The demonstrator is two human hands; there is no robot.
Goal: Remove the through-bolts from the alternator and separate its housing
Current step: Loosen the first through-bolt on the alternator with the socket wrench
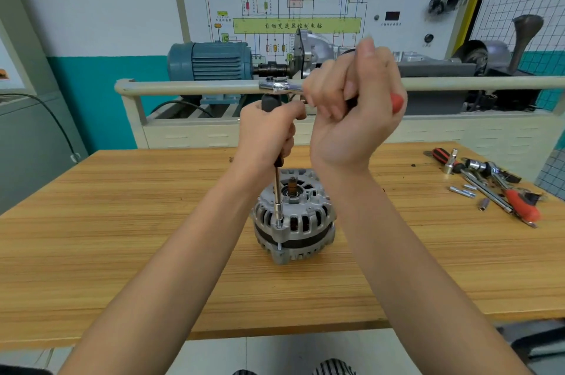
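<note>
Two grips share one tool: our left hand (269, 130) curls round the extension handle (276, 160), our right hand (354, 99) clamps the ratchet (279, 86). Below them the alternator (293, 215) stands loose on the desk (122, 222); a hard pull could tip it or slip the socket (278, 218) off the through-bolt.

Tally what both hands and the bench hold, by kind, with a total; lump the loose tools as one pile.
Hands: 2 (left hand, right hand)
Ratchet: 1
Extension driver: 1
Alternator: 1
Tool pile: 1
Total: 6
</note>
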